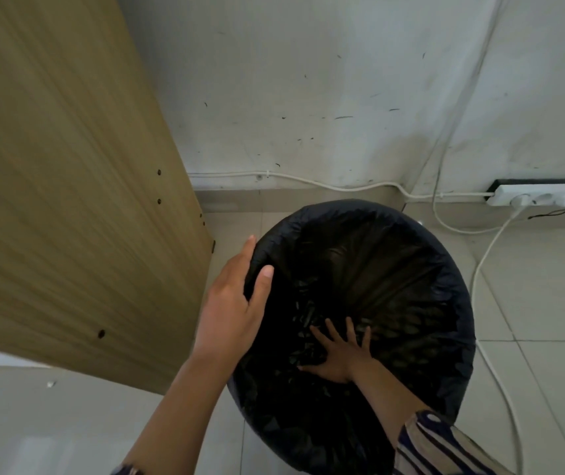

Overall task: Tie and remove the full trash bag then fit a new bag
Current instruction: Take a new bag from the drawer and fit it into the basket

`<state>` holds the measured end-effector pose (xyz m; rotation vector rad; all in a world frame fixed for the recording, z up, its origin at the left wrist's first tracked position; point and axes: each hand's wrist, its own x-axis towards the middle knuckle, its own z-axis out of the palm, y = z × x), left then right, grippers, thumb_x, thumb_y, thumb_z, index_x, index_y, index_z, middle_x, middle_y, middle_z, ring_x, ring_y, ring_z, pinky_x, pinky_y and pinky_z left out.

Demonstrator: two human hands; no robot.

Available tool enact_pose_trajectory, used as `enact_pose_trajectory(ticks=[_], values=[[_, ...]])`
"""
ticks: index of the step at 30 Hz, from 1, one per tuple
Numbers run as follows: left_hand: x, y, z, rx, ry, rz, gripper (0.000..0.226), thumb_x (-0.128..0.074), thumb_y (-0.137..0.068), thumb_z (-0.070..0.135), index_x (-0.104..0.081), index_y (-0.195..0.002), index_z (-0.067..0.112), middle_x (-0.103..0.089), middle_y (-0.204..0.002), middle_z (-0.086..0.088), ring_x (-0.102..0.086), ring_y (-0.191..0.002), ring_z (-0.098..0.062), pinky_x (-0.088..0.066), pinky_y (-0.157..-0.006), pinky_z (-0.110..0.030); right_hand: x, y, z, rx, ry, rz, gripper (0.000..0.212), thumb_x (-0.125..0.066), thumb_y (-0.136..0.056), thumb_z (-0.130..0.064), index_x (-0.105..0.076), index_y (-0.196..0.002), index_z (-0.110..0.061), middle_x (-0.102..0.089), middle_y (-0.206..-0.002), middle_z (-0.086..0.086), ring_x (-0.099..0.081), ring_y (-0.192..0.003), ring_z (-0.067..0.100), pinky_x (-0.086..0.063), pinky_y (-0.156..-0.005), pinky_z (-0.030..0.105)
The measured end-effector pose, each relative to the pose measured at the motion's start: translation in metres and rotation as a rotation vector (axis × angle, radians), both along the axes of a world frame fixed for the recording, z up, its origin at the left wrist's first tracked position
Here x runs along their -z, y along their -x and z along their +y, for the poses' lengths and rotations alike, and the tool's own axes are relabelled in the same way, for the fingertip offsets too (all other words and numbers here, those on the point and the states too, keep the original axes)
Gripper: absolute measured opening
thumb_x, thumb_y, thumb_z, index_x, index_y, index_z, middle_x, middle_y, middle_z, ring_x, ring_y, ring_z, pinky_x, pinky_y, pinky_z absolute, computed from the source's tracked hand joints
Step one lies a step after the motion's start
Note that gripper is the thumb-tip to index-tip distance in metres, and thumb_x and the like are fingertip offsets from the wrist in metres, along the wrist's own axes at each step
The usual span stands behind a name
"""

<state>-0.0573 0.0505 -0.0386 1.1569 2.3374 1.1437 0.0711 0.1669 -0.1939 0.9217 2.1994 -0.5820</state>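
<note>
Plastic of a black trash bag (pixel 411 241) lines a round bin that stands on pale floor tiles (pixel 541 303) close to a scuffed white wall (pixel 308 80), with the bag's edge folded out and down over the rim all the way around. In the head view — the only one — the left hand (pixel 236 303) sits at the bin's left rim: its thumb lies inside the opening against the liner while the fingers (pixel 248 250) run along the outside, so the hand is closed loosely over the folded plastic there, pinching the rim between thumb and palm. The right hand (pixel 337 354) reaches down inside the bag, fingers spread wide and flat, pressing on the dark crumpled plastic of the interior; it grasps nothing that can be made out, and the depths of the bag are too dark to show what lies beneath the palm. A striped sleeve (pixel 435 443) covers the right forearm near the lower edge of the frame. To the left of the bin rises a tan wood-grain panel (pixel 68 183), its lower corner close to the bin but apart from it. Along the base of the wall runs a white cable (pixel 308 181) to a white power strip (pixel 538 195) at the right, from which another cord trails across the tiles — passing just beside the bin's right side.
</note>
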Motion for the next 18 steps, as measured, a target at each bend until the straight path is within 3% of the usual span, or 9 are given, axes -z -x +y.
enact_pose_trajectory(ticks=[2,4,6,8,10,11,13,16,18], values=[[0.001,0.0,0.002,0.013,-0.003,0.022,0.05,-0.034,-0.095,0.034,-0.023,-0.143,0.027,-0.039,-0.143,0.008,-0.026,-0.116,0.009,-0.022,-0.095,-0.007,-0.012,-0.005,0.001,0.05,-0.051,0.189,0.079,-0.041,-0.081,-0.066,-0.007,-0.145,-0.033,-0.004,-0.156,-0.003,0.007,-0.142,0.031,0.004,-0.112,0.054],[0.001,-0.001,0.004,0.018,-0.013,0.029,0.047,-0.031,-0.096,0.029,-0.025,-0.143,0.025,-0.041,-0.141,0.006,-0.028,-0.114,0.009,-0.022,-0.091,-0.003,-0.023,-0.009,0.005,-0.002,-0.293,0.539,0.06,-0.053,-0.084,-0.047,-0.038,-0.137,-0.023,-0.036,-0.147,0.004,-0.025,-0.138,0.033,-0.023,-0.11,0.05],[0.001,-0.001,0.007,0.013,-0.025,0.027,0.046,-0.031,-0.097,0.027,-0.025,-0.143,0.023,-0.044,-0.139,0.005,-0.031,-0.113,0.008,-0.024,-0.091,-0.006,-0.031,-0.009,0.017,-0.161,-0.582,0.593,0.058,-0.072,-0.065,-0.045,-0.061,-0.118,-0.022,-0.057,-0.131,0.008,-0.047,-0.124,0.036,-0.038,-0.1,0.051],[0.002,0.0,0.007,0.004,-0.032,0.026,0.046,-0.03,-0.097,0.027,-0.025,-0.143,0.023,-0.044,-0.137,0.008,-0.031,-0.113,0.007,-0.025,-0.093,-0.01,-0.035,-0.012,0.033,-0.231,-0.643,0.429,0.073,-0.073,-0.061,-0.053,-0.053,-0.126,-0.027,-0.04,-0.144,0.011,-0.026,-0.136,0.038,-0.008,-0.11,0.056],[0.003,0.0,0.007,0.003,-0.032,0.023,0.046,-0.028,-0.097,0.028,-0.023,-0.143,0.024,-0.039,-0.129,0.016,-0.03,-0.114,0.008,-0.024,-0.094,-0.01,-0.03,-0.017,0.051,-0.211,-0.548,0.294,0.081,-0.057,-0.074,-0.059,-0.024,-0.142,-0.03,-0.001,-0.156,0.007,0.013,-0.14,0.036,0.03,-0.097,0.051],[0.003,0.0,0.007,0.002,-0.03,0.022,0.047,-0.028,-0.097,0.029,-0.022,-0.143,0.025,-0.036,-0.125,0.019,-0.029,-0.114,0.008,-0.024,-0.094,-0.009,-0.028,-0.019,0.057,-0.177,-0.491,0.248,0.08,-0.052,-0.078,-0.059,-0.016,-0.144,-0.03,0.007,-0.156,0.005,0.02,-0.139,0.035,0.034,-0.095,0.05],[0.003,0.0,0.007,-0.008,-0.034,0.016,0.047,-0.028,-0.097,0.029,-0.022,-0.143,0.024,-0.034,-0.12,0.021,-0.03,-0.112,0.008,-0.025,-0.092,-0.01,-0.031,-0.015,0.054,-0.088,-0.4,0.271,0.068,-0.047,-0.086,-0.048,-0.017,-0.144,-0.028,0.003,-0.157,0.002,0.015,-0.141,0.031,0.022,-0.107,0.052],[0.004,0.0,0.006,-0.029,-0.045,0.008,0.046,-0.029,-0.097,0.028,-0.024,-0.143,0.025,-0.036,-0.123,0.02,-0.031,-0.112,0.008,-0.025,-0.089,-0.002,-0.038,0.005,0.021,0.183,-0.32,0.632,0.048,-0.041,-0.093,-0.028,-0.031,-0.14,-0.022,-0.018,-0.154,0.0,-0.006,-0.143,0.023,-0.003,-0.115,0.047],[0.005,0.001,0.006,-0.038,-0.041,0.01,0.046,-0.029,-0.097,0.027,-0.025,-0.143,0.023,-0.039,-0.133,0.015,-0.029,-0.114,0.008,-0.023,-0.088,0.001,-0.041,0.025,-0.004,0.354,-0.168,0.842,0.046,-0.037,-0.096,-0.031,-0.03,-0.141,-0.021,-0.022,-0.153,0.001,-0.011,-0.143,0.023,-0.009,-0.115,0.044]])
